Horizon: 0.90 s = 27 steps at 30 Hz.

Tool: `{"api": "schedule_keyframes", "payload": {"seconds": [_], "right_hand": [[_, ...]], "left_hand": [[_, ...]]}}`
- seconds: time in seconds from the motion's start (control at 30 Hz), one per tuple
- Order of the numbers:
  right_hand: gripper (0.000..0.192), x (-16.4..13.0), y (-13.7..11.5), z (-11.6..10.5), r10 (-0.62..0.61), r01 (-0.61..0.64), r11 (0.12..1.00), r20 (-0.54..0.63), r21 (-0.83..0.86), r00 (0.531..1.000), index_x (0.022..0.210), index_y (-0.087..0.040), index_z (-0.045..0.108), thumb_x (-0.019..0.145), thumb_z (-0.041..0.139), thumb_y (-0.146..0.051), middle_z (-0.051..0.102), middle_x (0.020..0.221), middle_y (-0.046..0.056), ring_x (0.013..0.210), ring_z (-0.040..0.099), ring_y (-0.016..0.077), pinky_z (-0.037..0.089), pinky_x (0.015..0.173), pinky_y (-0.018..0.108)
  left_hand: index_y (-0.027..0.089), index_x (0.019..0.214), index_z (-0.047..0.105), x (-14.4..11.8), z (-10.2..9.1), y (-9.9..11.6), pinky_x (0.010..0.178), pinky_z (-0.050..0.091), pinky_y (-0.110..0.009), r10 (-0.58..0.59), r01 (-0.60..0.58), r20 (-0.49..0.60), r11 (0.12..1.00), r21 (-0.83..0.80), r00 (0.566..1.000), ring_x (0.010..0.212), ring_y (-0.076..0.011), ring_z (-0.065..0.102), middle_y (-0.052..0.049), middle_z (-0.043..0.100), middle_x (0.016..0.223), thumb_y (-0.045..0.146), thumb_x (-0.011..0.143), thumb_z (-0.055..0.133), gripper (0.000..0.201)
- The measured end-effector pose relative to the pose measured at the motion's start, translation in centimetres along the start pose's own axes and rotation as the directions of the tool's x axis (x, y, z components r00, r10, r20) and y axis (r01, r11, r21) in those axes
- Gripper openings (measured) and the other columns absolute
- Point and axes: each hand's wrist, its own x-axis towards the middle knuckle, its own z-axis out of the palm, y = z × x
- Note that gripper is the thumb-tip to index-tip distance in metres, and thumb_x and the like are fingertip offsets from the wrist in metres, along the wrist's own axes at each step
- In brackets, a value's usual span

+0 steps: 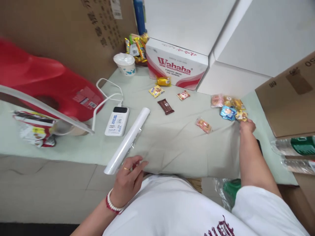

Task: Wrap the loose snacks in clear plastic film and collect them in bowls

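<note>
My right hand reaches out to the right side of the table, its fingers closed on a small yellow snack packet. Against that packet lie a blue packet, a pink packet and golden packets. My left hand hovers by the table's front edge, fingers bent and apart, holding nothing. Just beside it lies a white plastic roll. Loose on the cloth are an orange-red packet, a dark brown bar, a small red-and-cream packet and a yellow packet.
A white Wahaha box stands at the back, with a gold packet before it. Left are a paper cup, a white power bank with cable and a red jug. A cardboard box and bottles stand right.
</note>
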Motion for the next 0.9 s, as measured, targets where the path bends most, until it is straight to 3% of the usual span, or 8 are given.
{"api": "schedule_keyframes", "payload": {"seconds": [0.1, 0.17, 0.3, 0.37, 0.5, 0.63, 0.73, 0.9], "right_hand": [[0.038, -0.7, -1.3, -0.5, -0.057, 0.037, 0.997, -0.303, -0.071, 0.951, 0.068, -0.033, 0.042, 0.066, 0.076, -0.017, 0.059, 0.111, 0.021, 0.123, 0.061, 0.0448, 0.044, 0.098, 0.065], [0.028, -1.0, -2.8, 0.1, -0.218, 0.185, 0.975, -0.347, -0.126, 0.912, 0.07, -0.035, 0.046, 0.071, 0.071, -0.022, 0.061, 0.116, 0.019, 0.125, 0.06, 0.0414, 0.042, 0.103, 0.064], [0.014, -3.6, -8.6, 5.5, -0.639, 0.62, 0.764, -0.074, -0.177, 0.766, 0.07, -0.034, 0.06, 0.078, 0.059, -0.023, 0.068, 0.085, 0.015, 0.095, 0.068, 0.0355, 0.052, 0.087, 0.056], [0.012, -6.5, -12.6, 9.9, -0.757, 0.77, 0.63, 0.14, -0.1, 0.638, 0.075, -0.029, 0.067, 0.078, 0.058, -0.021, 0.069, 0.081, 0.014, 0.086, 0.066, 0.0311, 0.053, 0.082, 0.05], [0.023, -14.3, -20.1, 20.4, -0.813, 0.9, 0.379, 0.543, 0.217, 0.212, 0.09, -0.022, 0.073, 0.083, 0.052, -0.017, 0.071, 0.097, 0.01, 0.094, 0.066, 0.0273, 0.052, 0.088, 0.044], [0.025, -21.4, -25.8, 31.6, -0.673, 0.905, 0.281, 0.738, 0.318, -0.05, 0.104, -0.019, 0.073, 0.087, 0.055, -0.017, 0.073, 0.105, 0.012, 0.097, 0.064, 0.0291, 0.05, 0.09, 0.042], [0.027, -25.1, -28.8, 39.8, -0.659, 0.919, 0.259, 0.75, 0.297, -0.057, 0.114, -0.017, 0.07, 0.091, 0.055, -0.017, 0.07, 0.115, 0.014, 0.101, 0.063, 0.0295, 0.05, 0.093, 0.043], [0.026, -27.9, -31.1, 49.2, -0.67, 0.845, 0.433, 0.74, 0.313, 0.069, 0.121, -0.01, 0.062, 0.1, 0.051, -0.022, 0.064, 0.125, 0.019, 0.113, 0.058, 0.0284, 0.047, 0.102, 0.046]], "left_hand": [[0.025, 0.087, 0.07, -2.4, -3.3, -0.6, 0.066, 0.056, -0.028, -0.097, 0.093, -0.049, 0.993, -0.078, 0.994, 0.073, -0.0162, 0.067, -0.003, 0.071, 0.083, -0.001, 0.086, 0.053, 0.03], [0.024, 0.077, 0.068, -4.4, -5.0, -1.8, 0.066, 0.055, -0.03, -0.269, 0.262, -0.172, 0.963, -0.061, 0.948, 0.07, -0.017, 0.068, -0.001, 0.071, 0.077, 0.004, 0.085, 0.055, 0.025], [0.024, 0.068, 0.065, -6.7, -6.9, -6.5, 0.067, 0.054, -0.032, -0.564, 0.646, -0.454, 0.762, 0.035, 0.69, 0.068, -0.0175, 0.068, 0.002, 0.071, 0.071, 0.017, 0.083, 0.054, 0.02], [0.025, 0.065, 0.065, -6.3, -7.1, -9.4, 0.068, 0.054, -0.032, -0.616, 0.724, -0.483, 0.688, 0.055, 0.622, 0.067, -0.017, 0.066, 0.004, 0.069, 0.067, 0.021, 0.08, 0.052, 0.02], [0.022, 0.061, 0.063, -4.0, -6.3, -14.2, 0.072, 0.053, -0.03, -0.629, 0.682, -0.379, 0.731, 0.01, 0.679, 0.068, -0.0155, 0.066, 0.001, 0.07, 0.067, 0.019, 0.073, 0.049, 0.019], [0.022, 0.059, 0.061, -2.8, -4.6, -16.4, 0.067, 0.05, -0.027, -0.613, 0.683, -0.409, 0.73, 0.034, 0.676, 0.063, -0.0151, 0.063, 0.001, 0.067, 0.063, 0.015, 0.07, 0.047, 0.019], [0.022, 0.061, 0.06, -2.9, -3.3, -16.6, 0.062, 0.045, -0.027, -0.547, 0.681, -0.467, 0.71, 0.18, 0.695, 0.06, -0.0155, 0.06, 0.001, 0.065, 0.062, 0.014, 0.07, 0.048, 0.017], [0.022, 0.062, 0.057, -3.3, -2.6, -16.6, 0.06, 0.039, -0.027, -0.463, 0.64, -0.477, 0.695, 0.328, 0.747, 0.058, -0.0157, 0.057, 0.001, 0.061, 0.062, 0.009, 0.071, 0.048, 0.018]]}}
